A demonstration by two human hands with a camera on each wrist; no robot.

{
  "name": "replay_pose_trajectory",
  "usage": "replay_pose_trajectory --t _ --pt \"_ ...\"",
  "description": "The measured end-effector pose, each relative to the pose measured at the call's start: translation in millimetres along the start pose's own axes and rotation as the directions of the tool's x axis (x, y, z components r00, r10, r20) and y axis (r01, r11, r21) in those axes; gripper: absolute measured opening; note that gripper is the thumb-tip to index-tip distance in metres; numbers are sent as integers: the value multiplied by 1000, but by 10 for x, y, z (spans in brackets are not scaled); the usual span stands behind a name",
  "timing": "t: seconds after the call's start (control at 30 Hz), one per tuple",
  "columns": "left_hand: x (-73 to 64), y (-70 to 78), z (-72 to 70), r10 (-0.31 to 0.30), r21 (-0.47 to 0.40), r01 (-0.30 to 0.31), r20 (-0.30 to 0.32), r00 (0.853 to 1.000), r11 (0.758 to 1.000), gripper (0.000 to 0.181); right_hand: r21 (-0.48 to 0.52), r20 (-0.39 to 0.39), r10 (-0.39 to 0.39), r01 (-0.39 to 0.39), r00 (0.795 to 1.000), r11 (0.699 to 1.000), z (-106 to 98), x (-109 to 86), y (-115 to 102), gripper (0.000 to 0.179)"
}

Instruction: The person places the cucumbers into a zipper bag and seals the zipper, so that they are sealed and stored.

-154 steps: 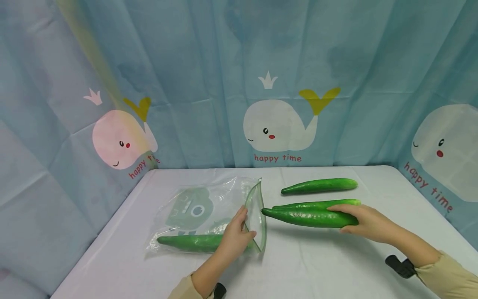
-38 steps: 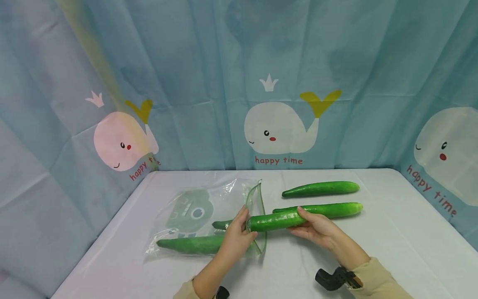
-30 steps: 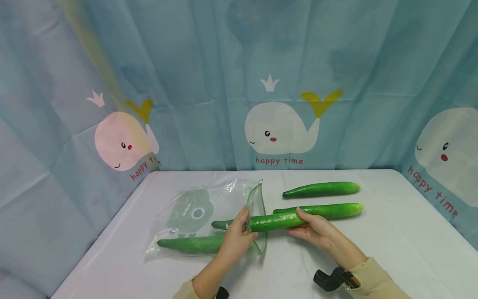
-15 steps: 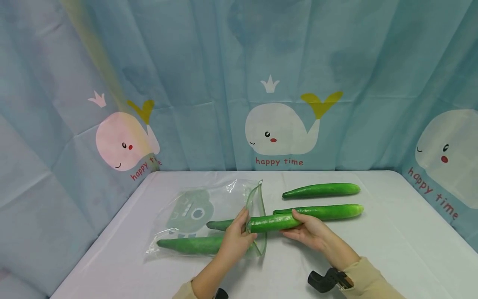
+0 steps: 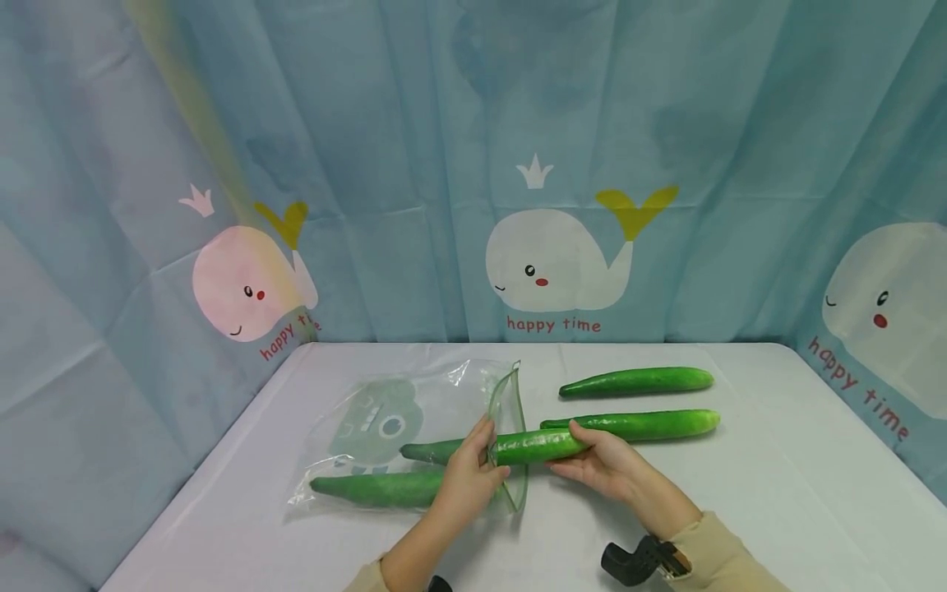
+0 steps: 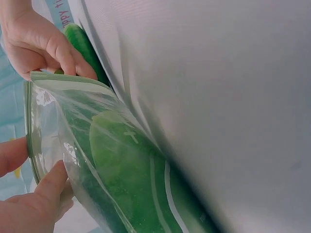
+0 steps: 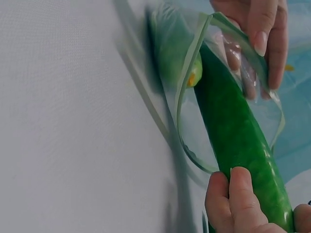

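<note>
With its fingers and thumb at the mouth, my left hand (image 5: pixel 466 481) holds a clear zip bag (image 5: pixel 451 386) that has a green edge and a printed cartoon. My right hand (image 5: pixel 607 464) grips the pale end of a cucumber (image 5: pixel 536 446), whose dark end lies inside the bag. Another cucumber (image 5: pixel 381 489) lies wholly in the bag along its near side. The right wrist view shows the held cucumber (image 7: pixel 238 126) passing through the parted green-edged mouth. Its middle is partly covered by my left hand in the head view.
Two more cucumbers lie on the white table to the right of the bag, one at the back (image 5: pixel 636 381) and one nearer (image 5: pixel 651 424), just behind my right hand. A blue whale-print curtain (image 5: pixel 385 271) encloses the back and sides.
The right hand has taken a cucumber from the right and moved left with it, sliding it through the bag's mouth and further in. The left hand stays at the mouth.
</note>
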State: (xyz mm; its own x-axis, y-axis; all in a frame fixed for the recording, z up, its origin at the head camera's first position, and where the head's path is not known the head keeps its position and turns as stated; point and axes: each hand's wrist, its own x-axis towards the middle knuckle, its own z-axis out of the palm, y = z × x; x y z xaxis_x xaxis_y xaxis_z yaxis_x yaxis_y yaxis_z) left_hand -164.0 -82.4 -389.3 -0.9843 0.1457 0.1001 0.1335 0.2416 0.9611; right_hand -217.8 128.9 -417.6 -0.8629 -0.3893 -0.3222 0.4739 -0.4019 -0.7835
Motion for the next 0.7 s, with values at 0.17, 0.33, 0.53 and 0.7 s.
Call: replay_pose_trajectory --t 0.17,0.33,0.53,0.7 --pt "-2 5 -4 6 3 -6 -8 1000 1000 69 9 0 3 -3 1000 1000 39 -3 2 53" --pt "-4 5 -7 2 -6 -2 -10 1000 1000 69 2 3 14 -14 1000 1000 65 22 13 55" --pt "1 6 -6 -1 -9 1 -10 1000 1000 69 -72 53 32 -28 998 997 73 63 29 58" --pt "10 9 -4 2 -12 -2 -11 1000 1000 69 -97 78 40 -32 996 995 73 86 37 58"
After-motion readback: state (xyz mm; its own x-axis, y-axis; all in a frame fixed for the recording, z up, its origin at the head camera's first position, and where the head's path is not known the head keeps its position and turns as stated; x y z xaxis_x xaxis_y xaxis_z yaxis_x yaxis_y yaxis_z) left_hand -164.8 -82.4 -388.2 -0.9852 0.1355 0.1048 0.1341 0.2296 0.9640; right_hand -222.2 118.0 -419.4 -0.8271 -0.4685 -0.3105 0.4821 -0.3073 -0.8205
